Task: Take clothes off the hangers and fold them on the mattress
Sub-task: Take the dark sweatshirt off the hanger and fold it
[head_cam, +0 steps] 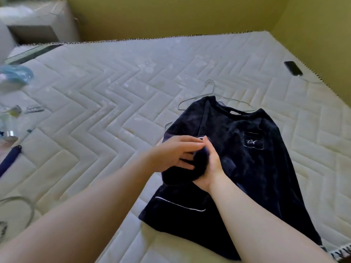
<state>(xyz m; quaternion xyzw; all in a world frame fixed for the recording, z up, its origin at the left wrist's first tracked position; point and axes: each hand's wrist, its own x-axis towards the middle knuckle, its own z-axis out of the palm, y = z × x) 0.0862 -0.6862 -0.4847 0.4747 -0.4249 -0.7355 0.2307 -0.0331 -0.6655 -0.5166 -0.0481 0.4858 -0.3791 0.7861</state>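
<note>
A dark navy velvet top [252, 168] with white piping and a small embroidered chest pocket lies spread on the white quilted mattress [106, 103]. A thin wire hanger [212, 93] lies flat just beyond its collar, outside the garment. My left hand [176, 152] and my right hand [210, 168] meet at the top's left sleeve, both gripping a bunched fold of the sleeve fabric between them. Part of a second hanger's hook shows at the top's left edge.
A black phone [293, 68] with a white cable lies near the mattress's far right edge. Along the left side are a blue plastic bag [17, 74], small bottles, a dark blue stick [9, 160] and a grey cable loop [20, 207]. Yellow walls enclose the bed.
</note>
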